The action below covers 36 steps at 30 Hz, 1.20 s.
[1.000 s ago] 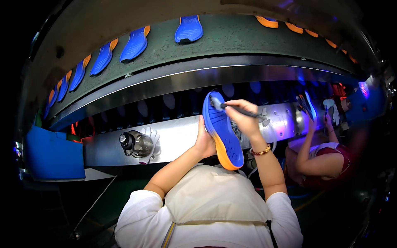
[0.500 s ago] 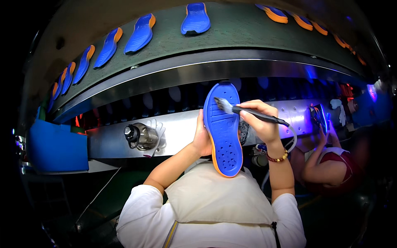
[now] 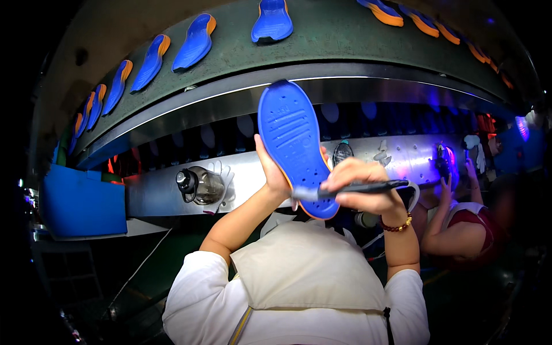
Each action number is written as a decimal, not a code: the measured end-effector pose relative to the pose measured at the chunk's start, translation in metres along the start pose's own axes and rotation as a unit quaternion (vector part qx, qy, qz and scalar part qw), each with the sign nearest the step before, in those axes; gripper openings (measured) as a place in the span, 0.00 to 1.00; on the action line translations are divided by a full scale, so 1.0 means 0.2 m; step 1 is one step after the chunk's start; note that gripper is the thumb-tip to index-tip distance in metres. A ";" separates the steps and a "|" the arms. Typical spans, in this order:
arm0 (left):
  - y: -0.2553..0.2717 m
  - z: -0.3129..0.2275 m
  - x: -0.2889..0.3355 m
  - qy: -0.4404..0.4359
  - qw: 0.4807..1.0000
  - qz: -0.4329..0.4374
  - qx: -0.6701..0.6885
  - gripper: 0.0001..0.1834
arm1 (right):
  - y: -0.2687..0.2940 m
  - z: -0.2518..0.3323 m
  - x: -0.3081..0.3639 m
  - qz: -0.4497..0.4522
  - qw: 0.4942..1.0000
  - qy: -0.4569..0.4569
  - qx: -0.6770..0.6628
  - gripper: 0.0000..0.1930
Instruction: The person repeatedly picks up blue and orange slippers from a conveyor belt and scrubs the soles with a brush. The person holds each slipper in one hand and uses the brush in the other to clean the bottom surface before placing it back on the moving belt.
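My left hand [image 3: 273, 168] grips a blue shoe sole [image 3: 289, 135] with an orange edge, the fingers wrapped round behind it and a fingertip showing at its right side. The sole leans away to the upper left, its inner face with grooves and small holes turned up. In my right hand [image 3: 363, 183] is a brush [image 3: 368, 187] with a black handle and a pale tube at its rear end. The blurred bristles lie at the lower part of the sole, by its left edge.
A green belt [image 3: 345, 46] behind a metal rail [image 3: 230, 99] carries several blue-orange soles [image 3: 195, 43]. On the metal shelf [image 3: 244, 164] stand a dark bottle [image 3: 198, 185], a glove [image 3: 221, 175] and a dark shoe [image 3: 343, 151]. A blue panel [image 3: 83, 201] is at left; a co-worker [image 3: 460, 230] sits at right.
The sole has moved up and left and tilted further that way. My right hand has brought the brush down from the sole's upper part to its lower part.
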State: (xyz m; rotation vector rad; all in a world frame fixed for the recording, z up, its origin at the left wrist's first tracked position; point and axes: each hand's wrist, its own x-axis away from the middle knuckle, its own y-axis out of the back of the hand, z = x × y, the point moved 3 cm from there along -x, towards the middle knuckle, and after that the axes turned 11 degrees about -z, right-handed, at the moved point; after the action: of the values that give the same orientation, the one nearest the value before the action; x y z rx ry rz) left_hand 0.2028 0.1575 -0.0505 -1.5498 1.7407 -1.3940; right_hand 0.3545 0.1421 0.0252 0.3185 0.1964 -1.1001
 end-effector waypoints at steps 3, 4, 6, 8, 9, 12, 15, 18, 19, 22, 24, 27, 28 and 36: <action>0.00 -0.04 -0.03 -0.027 0.999 -0.025 0.005 0.56 | 0.02 -0.02 0.00 -0.078 0.991 -0.026 0.102 0.12; -0.01 -0.05 -0.03 -0.036 0.999 -0.003 0.026 0.56 | 0.00 0.00 0.01 -0.041 0.994 0.002 0.105 0.12; 0.00 -0.09 -0.04 -0.058 0.998 0.007 0.020 0.56 | -0.02 0.04 0.04 0.037 0.996 0.016 0.078 0.12; 0.00 -0.13 -0.06 -0.091 0.996 -0.003 -0.004 0.56 | 0.01 0.01 0.07 0.039 0.999 0.000 0.022 0.12; -0.01 -0.13 -0.07 -0.089 0.996 -0.003 -0.004 0.56 | 0.03 -0.01 0.08 -0.001 1.000 -0.008 0.019 0.12; -0.04 -0.15 -0.08 -0.088 0.996 -0.012 0.018 0.57 | 0.03 -0.05 0.09 -0.052 0.996 -0.030 0.065 0.12; -0.05 -0.18 -0.06 -0.065 0.998 0.016 0.015 0.57 | 0.01 -0.02 0.11 0.027 0.999 -0.006 0.030 0.12; -0.09 -0.19 -0.06 -0.048 0.999 -0.001 0.007 0.56 | 0.07 -0.10 0.13 -0.045 0.990 -0.079 -0.110 0.13; -0.10 -0.19 -0.06 -0.035 0.999 -0.021 0.019 0.55 | 0.07 -0.13 0.15 -0.097 0.982 -0.139 -0.078 0.12; -0.09 -0.16 -0.05 -0.034 0.999 -0.009 0.026 0.53 | 0.03 -0.12 0.15 -0.128 0.970 -0.160 -0.134 0.11; -0.10 -0.08 0.03 -0.024 0.999 0.022 0.010 0.51 | -0.02 -0.16 0.18 -0.198 0.933 -0.177 -0.242 0.11; -0.05 0.04 0.08 0.011 0.993 0.115 0.034 0.42 | -0.09 -0.12 0.19 -0.202 0.931 -0.198 -0.232 0.11; -0.01 0.02 0.06 0.034 0.995 0.093 0.005 0.37 | -0.09 -0.09 0.19 -0.144 0.940 -0.238 -0.197 0.11; 0.03 -0.08 -0.01 0.214 0.963 0.132 -0.094 0.28 | -0.02 0.00 0.09 0.002 0.982 -0.188 -0.002 0.12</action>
State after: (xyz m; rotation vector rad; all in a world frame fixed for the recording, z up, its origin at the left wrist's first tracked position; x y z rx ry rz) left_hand 0.1877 0.1646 -0.0493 -1.0963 2.2970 -1.5388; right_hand 0.3579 0.1254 0.0200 0.1024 -0.1380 -1.1339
